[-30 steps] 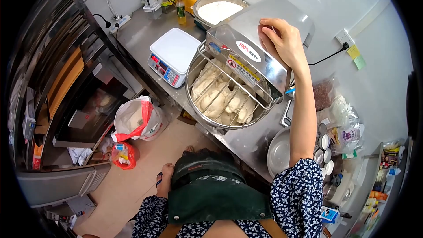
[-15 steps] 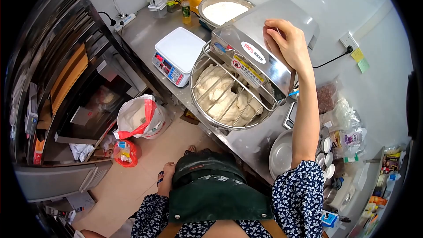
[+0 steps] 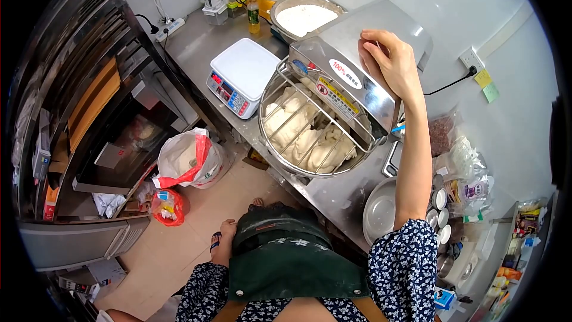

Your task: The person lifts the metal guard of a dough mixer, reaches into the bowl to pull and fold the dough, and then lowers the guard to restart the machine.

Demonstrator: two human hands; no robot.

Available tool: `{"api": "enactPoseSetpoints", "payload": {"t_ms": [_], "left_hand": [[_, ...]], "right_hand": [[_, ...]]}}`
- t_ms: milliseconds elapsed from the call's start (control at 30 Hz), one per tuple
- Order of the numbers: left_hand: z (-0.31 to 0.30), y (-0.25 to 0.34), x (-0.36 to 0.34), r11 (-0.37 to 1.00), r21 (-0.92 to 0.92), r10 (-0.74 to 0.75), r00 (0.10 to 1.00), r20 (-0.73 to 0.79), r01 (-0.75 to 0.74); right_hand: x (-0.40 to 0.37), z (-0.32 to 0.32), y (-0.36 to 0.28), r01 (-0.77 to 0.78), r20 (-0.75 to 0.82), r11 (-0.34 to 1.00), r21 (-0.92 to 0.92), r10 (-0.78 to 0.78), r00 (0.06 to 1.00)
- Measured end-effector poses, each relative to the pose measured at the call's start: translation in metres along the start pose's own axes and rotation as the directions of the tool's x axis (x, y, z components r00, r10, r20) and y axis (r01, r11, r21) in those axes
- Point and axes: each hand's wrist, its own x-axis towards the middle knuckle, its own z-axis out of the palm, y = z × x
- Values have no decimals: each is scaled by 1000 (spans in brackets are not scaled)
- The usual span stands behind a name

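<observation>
My right hand [image 3: 386, 59] rests on the top edge of the steel mixer [image 3: 381, 39], fingers bent and slightly apart, with nothing seen in them. Below it, pale dough [image 3: 310, 137] fills much of the mixer's round bowl, under a wire guard [image 3: 292, 142]. The dough is lumpy and folded around the middle. Down at my side, left of the green apron [image 3: 292, 268], hangs my left hand [image 3: 227, 226]. Its fingers are small in view and partly hidden, so their pose is unclear.
A white scale [image 3: 247, 65] stands left of the mixer, and a bowl of white flour [image 3: 307, 19] behind it. An empty metal bowl [image 3: 381, 209] sits at the right. On the floor are an open white sack [image 3: 208, 167] and a red-bagged bin [image 3: 179, 217]. Racks stand left.
Inside the bowl the dough has shifted and changed shape. My right hand stays on the mixer top. The view has moved very slightly.
</observation>
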Motion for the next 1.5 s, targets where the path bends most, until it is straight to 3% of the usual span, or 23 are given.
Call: {"api": "enactPoseSetpoints", "payload": {"t_ms": [333,533,933,1500], "left_hand": [[-5,6,-8,1000,-7,-21,1000,2,21],[-4,2,-6,1000,10,3,1000,-4,-3],[-7,11,-11,996,82,28,1000,-12,-27],[1,-3,0,999,34,28,999,-29,-27]], "right_hand": [[0,1,2,0,7,1000,-2,0,1000],[0,-1,3,92,25,991,-93,-90,996],[0,-1,0,6,14,999,-35,-5,1000],[0,0,1,22,-18,1000,-4,-22,1000]]}}
